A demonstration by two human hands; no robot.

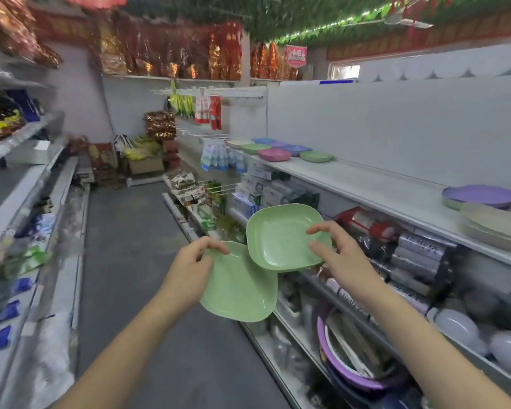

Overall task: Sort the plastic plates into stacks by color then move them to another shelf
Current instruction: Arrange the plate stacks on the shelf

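1. While both hands are held out over the aisle, each grips one green plate: left hand (189, 262) pinches the near-left rim of the lower plate (239, 286); right hand (341, 255) holds the right rim of the upper plate (286, 236), thumb on its inner face.
2. Upper plate overlaps the lower one's far-right corner; whether they touch, cannot tell. Both lie roughly flat, tilted slightly toward the camera.
3. Key relation: upper plate sits up and right of the lower. Stacking likely means sliding it down-left, or lifting the lower under it.
4. Shelf (366, 184) lies right of the hands, right hand nearer. On it: loose plates far along (273, 154), a purple-topped pile (484, 194) close by.
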